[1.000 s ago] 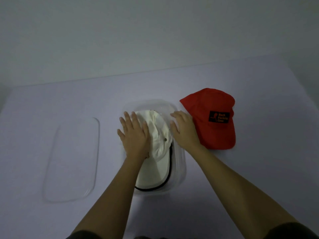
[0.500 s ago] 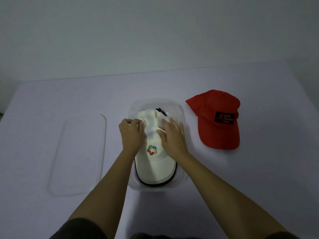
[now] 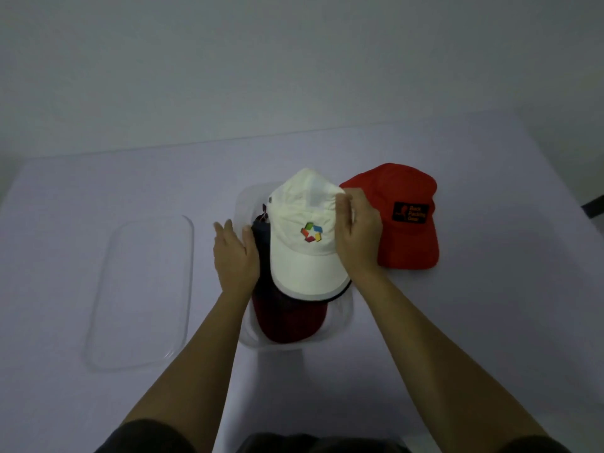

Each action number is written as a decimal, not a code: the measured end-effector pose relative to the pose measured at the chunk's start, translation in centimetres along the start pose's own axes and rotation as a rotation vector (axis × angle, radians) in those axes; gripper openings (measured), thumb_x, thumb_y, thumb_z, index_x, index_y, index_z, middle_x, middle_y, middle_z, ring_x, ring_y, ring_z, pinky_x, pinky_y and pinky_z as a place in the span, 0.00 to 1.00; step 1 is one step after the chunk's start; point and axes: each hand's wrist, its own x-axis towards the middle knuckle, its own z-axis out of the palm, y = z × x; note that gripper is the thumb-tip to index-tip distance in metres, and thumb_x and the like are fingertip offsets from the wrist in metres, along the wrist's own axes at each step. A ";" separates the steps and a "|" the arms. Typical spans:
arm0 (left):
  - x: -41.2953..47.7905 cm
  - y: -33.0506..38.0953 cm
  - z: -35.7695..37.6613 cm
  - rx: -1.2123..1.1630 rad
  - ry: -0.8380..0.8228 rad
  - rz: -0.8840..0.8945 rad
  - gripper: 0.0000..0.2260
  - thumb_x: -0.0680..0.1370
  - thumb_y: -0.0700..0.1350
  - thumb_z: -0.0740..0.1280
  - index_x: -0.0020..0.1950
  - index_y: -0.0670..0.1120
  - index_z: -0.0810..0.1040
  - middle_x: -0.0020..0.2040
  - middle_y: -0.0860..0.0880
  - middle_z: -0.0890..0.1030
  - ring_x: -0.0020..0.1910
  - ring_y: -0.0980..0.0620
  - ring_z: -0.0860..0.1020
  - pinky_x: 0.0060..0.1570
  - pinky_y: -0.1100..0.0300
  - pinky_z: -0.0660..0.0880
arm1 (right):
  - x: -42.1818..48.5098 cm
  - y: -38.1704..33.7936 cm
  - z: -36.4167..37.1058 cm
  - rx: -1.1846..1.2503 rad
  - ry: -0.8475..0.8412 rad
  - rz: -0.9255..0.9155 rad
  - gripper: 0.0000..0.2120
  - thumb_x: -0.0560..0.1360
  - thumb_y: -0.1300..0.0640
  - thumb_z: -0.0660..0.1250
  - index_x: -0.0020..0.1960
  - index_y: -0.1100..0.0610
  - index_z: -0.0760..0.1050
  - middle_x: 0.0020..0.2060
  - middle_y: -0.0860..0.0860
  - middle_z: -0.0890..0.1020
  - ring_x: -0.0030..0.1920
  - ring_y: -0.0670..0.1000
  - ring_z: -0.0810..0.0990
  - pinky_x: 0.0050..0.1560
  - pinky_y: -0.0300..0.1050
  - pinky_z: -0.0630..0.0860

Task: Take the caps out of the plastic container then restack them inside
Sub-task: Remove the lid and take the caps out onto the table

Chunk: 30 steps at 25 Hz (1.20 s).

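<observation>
A white cap (image 3: pixel 305 233) with a coloured logo is raised above the clear plastic container (image 3: pixel 343 317) in the middle of the table. My right hand (image 3: pixel 358 233) grips the cap's right side. My left hand (image 3: pixel 233 255) rests with fingers apart on the container's left edge, against a dark cap with a dark red brim (image 3: pixel 289 317) that lies inside. A red cap (image 3: pixel 407 217) with a black patch lies on the table to the right of the container, partly behind my right hand.
The container's clear lid (image 3: pixel 140 291) lies flat on the table to the left. The table (image 3: pixel 490 322) is covered in a pale cloth, and its far edge meets a plain wall.
The white cap has come up out of the container in my right hand, uncovering the dark cap beneath. My left hand has let go of it and moved to the container's left side.
</observation>
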 end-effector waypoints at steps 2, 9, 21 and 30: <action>-0.3 -0.8 0.5 0.070 -0.105 -0.050 0.28 0.81 0.56 0.50 0.77 0.42 0.51 0.77 0.41 0.56 0.74 0.41 0.60 0.71 0.45 0.58 | 1.6 0.6 -2.7 0.044 0.092 0.034 0.13 0.79 0.55 0.57 0.42 0.60 0.74 0.30 0.45 0.74 0.30 0.45 0.73 0.32 0.44 0.71; -1.1 1.3 1.9 0.218 -0.041 0.161 0.25 0.83 0.49 0.50 0.76 0.37 0.51 0.78 0.39 0.52 0.77 0.42 0.52 0.75 0.48 0.50 | 5.0 5.0 -12.1 -0.087 0.180 0.090 0.11 0.79 0.59 0.57 0.43 0.64 0.73 0.31 0.41 0.70 0.33 0.35 0.72 0.35 0.27 0.65; -8.3 10.0 11.5 0.261 -0.471 0.480 0.28 0.82 0.53 0.50 0.77 0.41 0.47 0.79 0.43 0.47 0.78 0.47 0.46 0.75 0.53 0.46 | 5.3 14.0 -22.4 -0.310 0.012 0.272 0.10 0.80 0.54 0.55 0.42 0.55 0.69 0.31 0.53 0.71 0.34 0.45 0.68 0.32 0.30 0.63; -12.0 14.1 20.1 0.348 -0.696 0.685 0.28 0.82 0.54 0.50 0.77 0.43 0.46 0.79 0.45 0.46 0.78 0.47 0.44 0.75 0.50 0.49 | 6.7 20.1 -25.0 -0.407 0.059 0.452 0.18 0.79 0.46 0.51 0.52 0.60 0.69 0.44 0.57 0.76 0.46 0.57 0.75 0.45 0.51 0.72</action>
